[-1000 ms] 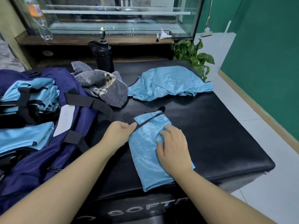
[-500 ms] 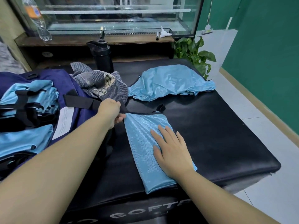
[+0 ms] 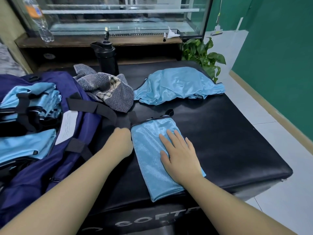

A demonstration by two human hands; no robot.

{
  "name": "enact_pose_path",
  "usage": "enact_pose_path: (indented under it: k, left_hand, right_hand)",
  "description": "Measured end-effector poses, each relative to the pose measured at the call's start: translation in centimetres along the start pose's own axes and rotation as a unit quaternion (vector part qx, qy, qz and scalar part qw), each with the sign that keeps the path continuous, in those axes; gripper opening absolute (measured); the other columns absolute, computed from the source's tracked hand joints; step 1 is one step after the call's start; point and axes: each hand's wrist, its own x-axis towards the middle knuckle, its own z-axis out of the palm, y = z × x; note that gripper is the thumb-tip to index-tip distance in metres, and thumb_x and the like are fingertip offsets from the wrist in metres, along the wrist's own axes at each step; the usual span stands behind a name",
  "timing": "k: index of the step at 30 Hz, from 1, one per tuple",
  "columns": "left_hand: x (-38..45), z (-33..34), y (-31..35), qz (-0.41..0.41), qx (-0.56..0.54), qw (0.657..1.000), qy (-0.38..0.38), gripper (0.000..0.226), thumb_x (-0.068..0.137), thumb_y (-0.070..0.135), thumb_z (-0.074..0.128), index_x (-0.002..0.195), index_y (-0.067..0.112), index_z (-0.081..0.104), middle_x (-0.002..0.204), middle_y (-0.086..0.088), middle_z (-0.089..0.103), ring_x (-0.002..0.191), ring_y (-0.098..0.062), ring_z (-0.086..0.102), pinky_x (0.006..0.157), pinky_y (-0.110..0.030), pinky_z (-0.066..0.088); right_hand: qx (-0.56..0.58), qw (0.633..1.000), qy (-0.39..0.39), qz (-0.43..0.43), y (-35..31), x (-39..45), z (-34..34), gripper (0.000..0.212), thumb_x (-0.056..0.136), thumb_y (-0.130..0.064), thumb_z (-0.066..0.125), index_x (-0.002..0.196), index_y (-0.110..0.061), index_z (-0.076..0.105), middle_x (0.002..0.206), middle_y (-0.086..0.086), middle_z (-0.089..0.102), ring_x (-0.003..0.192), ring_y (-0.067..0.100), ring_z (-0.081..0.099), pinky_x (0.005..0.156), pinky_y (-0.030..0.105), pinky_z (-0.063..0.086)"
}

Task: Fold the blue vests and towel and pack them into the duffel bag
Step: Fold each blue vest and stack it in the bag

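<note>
While spread right hand (image 3: 180, 155) fingers press the folded vest (image 3: 152, 160), green walls (image 3: 277, 48) flank the black padded table (image 3: 228, 141).

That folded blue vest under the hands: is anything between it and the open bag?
Nothing solid. Between the folded vest and the duffel bag lie only the bag's black strap and the left hand; the bag already holds other vests.
</note>
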Motion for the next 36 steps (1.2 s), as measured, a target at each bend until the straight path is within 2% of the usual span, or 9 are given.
enact_pose_path:
  k: [5,10,13,16,19,23,27,32,36]
  left_hand:
    - [-0.1,0.9,0.1,-0.079,-0.174,0.981,0.014,0.013,0.088,0.011,0.046,0.081,0.004,0.054,0.079,-0.011,0.066,0.066,-0.032,0.067,0.058,-0.033,0.050]
    - [0.8,1.2,0.8,-0.128,-0.435,0.891,0.021,0.035,0.090,0.001,0.047,0.056,0.011,0.046,0.048,0.000,0.052,0.037,-0.018,0.055,0.059,-0.039,0.060]
    - [0.9,1.4,1.4,-0.138,-0.510,0.848,0.042,0.042,0.096,0.017,0.052,0.056,0.012,0.039,0.051,0.000,0.048,0.037,-0.011,0.045,0.049,-0.028,0.052]
    - [1.7,1.4,1.6,-0.165,-0.562,0.809,0.044,0.030,0.098,0.029,0.048,0.075,0.009,0.051,0.073,-0.010,0.054,0.057,-0.019,0.052,0.060,-0.034,0.049]
    - [2.0,0.8,2.2,-0.139,-0.615,0.774,-0.050,0.034,0.091,0.046,0.056,0.095,0.012,0.055,0.093,-0.011,0.062,0.080,-0.024,0.060,0.074,-0.038,0.052]
    - [2.2,0.5,3.9,-0.133,-0.628,0.766,-0.013,0.045,0.080,0.013,0.076,0.114,0.007,0.048,0.107,-0.013,0.064,0.089,-0.024,0.066,0.073,-0.037,0.056]
    - [2.7,-0.5,4.6,-0.090,-0.679,0.727,0.044,0.028,0.080,-0.006,0.067,0.097,0.012,0.054,0.094,-0.011,0.064,0.077,-0.022,0.064,0.068,-0.034,0.056]
    - [3.1,0.8,3.1,-0.098,-0.647,0.753,0.063,0.026,0.080,-0.007,0.063,0.089,0.015,0.053,0.090,-0.010,0.061,0.082,-0.026,0.061,0.079,-0.041,0.052]
    - [3.1,2.2,1.2,-0.097,-0.553,0.826,0.052,0.044,0.074,0.007,0.075,0.107,0.011,0.047,0.111,-0.009,0.059,0.098,-0.023,0.061,0.089,-0.041,0.052]
  right_hand:
    - [0.000,1.000,0.006,-0.006,0.0,-0.1,0.0,0.067,0.087,-0.047,0.004,0.152,-0.033,0.015,0.160,-0.009,0.007,0.147,0.012,-0.007,0.117,0.034,-0.002]
    - [0.007,1.000,0.013,-0.006,-0.1,-0.2,-0.2,0.068,0.086,-0.049,0.003,0.152,-0.032,0.016,0.159,-0.010,0.011,0.147,0.011,-0.003,0.117,0.034,-0.002]
    - [0.006,1.000,0.014,0.005,-0.1,-0.2,-0.2,0.068,0.086,-0.049,0.003,0.152,-0.033,0.015,0.159,-0.012,0.011,0.147,0.010,-0.003,0.117,0.038,-0.005]
    - [0.017,1.000,0.017,0.007,-0.1,-0.3,-0.3,0.066,0.088,-0.048,0.006,0.151,-0.033,0.015,0.158,-0.013,0.013,0.146,0.009,-0.002,0.117,0.038,-0.005]
    - [0.026,0.999,0.017,0.006,-0.1,-0.2,-0.3,0.065,0.088,-0.047,0.008,0.151,-0.033,0.016,0.158,-0.013,0.014,0.146,0.009,-0.001,0.117,0.039,-0.004]
    - [0.044,0.998,0.036,0.000,-0.1,-0.3,-0.3,0.065,0.087,-0.045,0.012,0.150,-0.031,0.023,0.156,-0.012,0.021,0.146,0.010,0.007,0.117,0.038,-0.003]
    - [0.078,0.991,0.108,0.030,-0.1,-0.4,-0.1,0.061,0.088,-0.038,0.022,0.145,-0.024,0.038,0.151,-0.009,0.035,0.143,0.012,0.025,0.116,0.039,0.010]
    - [0.074,0.982,0.171,0.028,0.2,-0.3,0.5,0.052,0.086,-0.030,0.033,0.133,-0.018,0.052,0.140,-0.003,0.051,0.133,0.016,0.043,0.109,0.043,0.029]
    - [0.100,0.970,0.221,0.013,0.3,-0.3,0.5,0.041,0.081,-0.024,0.038,0.113,-0.014,0.062,0.120,-0.003,0.062,0.116,0.019,0.056,0.097,0.033,0.038]
